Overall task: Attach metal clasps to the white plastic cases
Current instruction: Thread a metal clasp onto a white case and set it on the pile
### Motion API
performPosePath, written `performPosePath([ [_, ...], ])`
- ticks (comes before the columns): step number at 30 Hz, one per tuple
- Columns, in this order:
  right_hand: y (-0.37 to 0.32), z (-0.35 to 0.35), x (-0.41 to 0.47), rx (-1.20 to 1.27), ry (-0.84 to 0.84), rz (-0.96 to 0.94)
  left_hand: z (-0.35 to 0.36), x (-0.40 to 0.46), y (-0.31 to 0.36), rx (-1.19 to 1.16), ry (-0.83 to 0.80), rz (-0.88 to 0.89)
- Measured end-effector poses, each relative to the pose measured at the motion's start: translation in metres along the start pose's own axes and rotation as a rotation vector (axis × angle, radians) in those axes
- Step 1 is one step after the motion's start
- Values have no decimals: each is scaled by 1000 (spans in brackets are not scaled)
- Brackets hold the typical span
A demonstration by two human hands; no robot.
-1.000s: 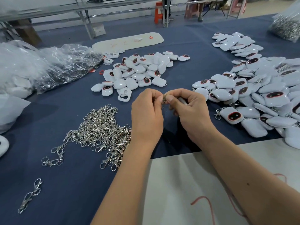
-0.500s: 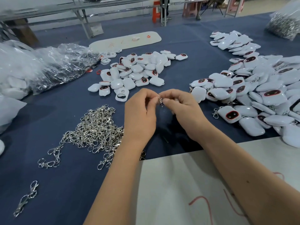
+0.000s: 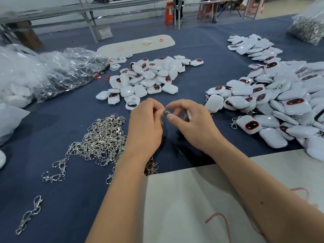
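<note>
My left hand [image 3: 145, 123] and my right hand [image 3: 191, 123] meet above the blue cloth, both pinching a small metal clasp [image 3: 166, 111] between their fingertips. A white plastic case [image 3: 189, 114] sits inside my right hand, mostly hidden by the fingers. A heap of loose silver clasps [image 3: 103, 139] lies left of my left hand. One pile of white cases [image 3: 149, 79] lies just beyond my hands. A larger pile of white cases [image 3: 284, 102], some with clasps on them, spreads on the right.
Clear plastic bags [image 3: 43, 76] of parts lie at the left and a bag of clasps [image 3: 308, 28] at the far right. A white board [image 3: 201, 204] lies under my forearms. A stray clasp [image 3: 29, 214] lies near the front left. Benches and stools stand behind.
My right hand's fingers have spread apart around the clasp, with the thumb now lower. Both hands stay in about the same place above the cloth.
</note>
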State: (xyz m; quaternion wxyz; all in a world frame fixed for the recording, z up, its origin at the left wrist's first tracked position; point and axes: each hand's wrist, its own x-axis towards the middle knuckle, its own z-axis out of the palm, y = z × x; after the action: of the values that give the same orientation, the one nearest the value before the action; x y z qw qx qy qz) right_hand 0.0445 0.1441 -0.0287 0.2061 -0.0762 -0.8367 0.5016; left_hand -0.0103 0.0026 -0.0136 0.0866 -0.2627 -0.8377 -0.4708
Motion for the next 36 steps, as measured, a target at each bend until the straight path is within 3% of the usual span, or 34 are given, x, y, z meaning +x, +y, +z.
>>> performPosePath([
  [4, 2, -8, 2, 259, -3, 156, -2, -2, -1, 81, -99, 41],
  [6, 5, -10, 4, 259, 49, 195, 0, -3, 1, 83, -144, 64],
  [16, 11, -5, 11, 489, 172, 208, 7, -4, -1, 68, -183, 110],
  [21, 11, -4, 9, 407, 176, 176, 7, -4, 1, 84, -199, 98],
  [27, 9, -4, 9, 392, -20, 132, 7, -6, 4, 103, -204, 82],
  [36, 11, -2, 9, 285, 58, 129, 11, -7, 4, 98, -177, 73],
])
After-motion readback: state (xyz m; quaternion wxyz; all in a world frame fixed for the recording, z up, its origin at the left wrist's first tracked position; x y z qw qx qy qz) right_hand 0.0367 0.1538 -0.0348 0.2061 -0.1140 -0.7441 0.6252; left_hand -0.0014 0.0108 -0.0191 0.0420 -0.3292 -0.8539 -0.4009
